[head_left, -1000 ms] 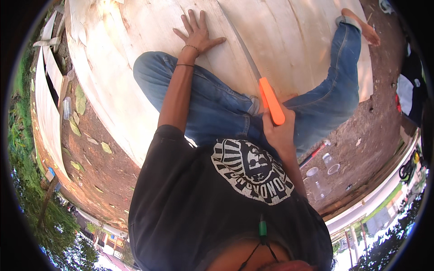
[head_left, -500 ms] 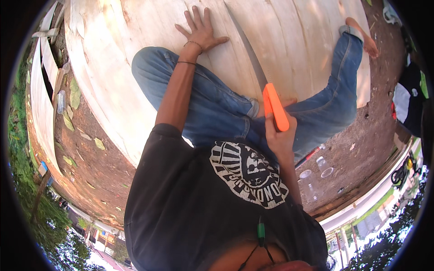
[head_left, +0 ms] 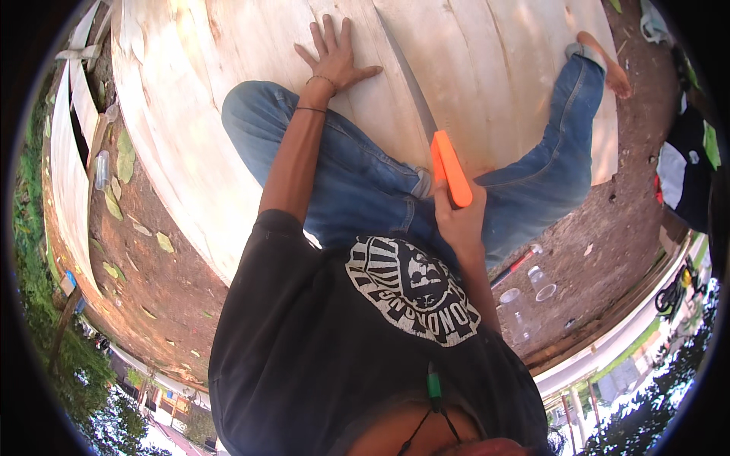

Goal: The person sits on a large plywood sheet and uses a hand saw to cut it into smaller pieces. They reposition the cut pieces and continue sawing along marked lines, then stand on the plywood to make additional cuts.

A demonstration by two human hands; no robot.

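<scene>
My left hand [head_left: 334, 61] lies spread on a pale plywood sheet [head_left: 502, 53], fingers apart, just left of the saw blade [head_left: 407, 68]. My right hand [head_left: 460, 220] grips the orange saw handle [head_left: 449, 163] near my lap. The blade runs forward from the handle along the board; whether it sits in a cut or on the surface I cannot tell. My jeans-clad legs [head_left: 563, 144] are bent on the sheet, with a bare foot [head_left: 612, 72] at its right edge.
At left, narrow plywood offcuts [head_left: 76, 205], a plastic cup [head_left: 102, 171] and leaves lie on dirt. At right are clear plastic cups [head_left: 541, 281], a red-and-black tool [head_left: 513, 266] and a dark bundle of cloth [head_left: 684, 178]. Greenery and buildings show at the rim.
The saw and my right hand shifted back toward my body, then forward and slightly left again since half a second ago. My left hand stays spread on the board.
</scene>
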